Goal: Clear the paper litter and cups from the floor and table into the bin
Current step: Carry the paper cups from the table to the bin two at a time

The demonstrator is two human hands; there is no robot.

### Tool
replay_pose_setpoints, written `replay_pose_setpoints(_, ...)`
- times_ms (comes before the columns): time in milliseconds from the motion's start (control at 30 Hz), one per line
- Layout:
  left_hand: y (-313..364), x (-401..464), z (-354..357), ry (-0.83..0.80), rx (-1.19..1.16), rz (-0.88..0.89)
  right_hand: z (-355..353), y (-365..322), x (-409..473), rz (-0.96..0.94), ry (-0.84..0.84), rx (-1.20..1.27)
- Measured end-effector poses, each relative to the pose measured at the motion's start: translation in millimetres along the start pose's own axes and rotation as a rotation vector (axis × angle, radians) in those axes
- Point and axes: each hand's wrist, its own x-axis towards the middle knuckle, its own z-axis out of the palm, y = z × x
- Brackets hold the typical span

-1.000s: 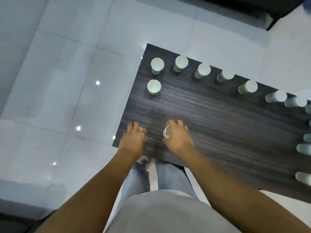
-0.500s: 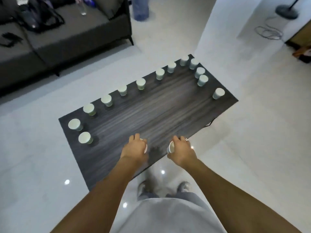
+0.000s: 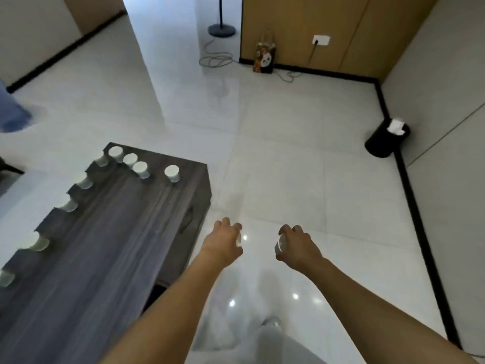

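1. A paper cup point(image 3: 280, 243) is gripped in the right hand point(image 3: 298, 248); another cup point(image 3: 238, 240) (barely seen) is held in the left hand point(image 3: 223, 241), both hands apart over the floor point(image 3: 301, 179).
2. More cups point(image 3: 172, 173) are left standing on the dark table point(image 3: 105, 245).
3. The black bin point(image 3: 384, 139) is seen by the far wall, paper showing at its top.

My left hand point(image 3: 223, 241) pretty much swallows its cup point(image 3: 238, 240), only a sliver of white rim peeks past my fingers. The cup point(image 3: 280, 244) in my right hand point(image 3: 299, 248) shows just its open mouth. The table point(image 3: 105, 258) is smeared with blur and runs off the left and bottom edges; the cups along its far side are streaky, and the lowest one point(image 3: 5, 278) is cut by the frame. White stuff pokes out of the bin point(image 3: 381, 143), probably paper, too small to tell.
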Motion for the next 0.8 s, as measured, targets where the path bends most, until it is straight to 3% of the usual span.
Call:
replay_pose_setpoints(367,220.6,177.3,-17.6,-0.075,0.158,0.353,-130.4,191.4,62.4,0.277,0.141,0.224)
replay_pose_setpoints(800,401.0,447.9,-80.9,-0.201,0.241,0.571,-298.2,315.4,247.6,0.505,0.217,0.352)
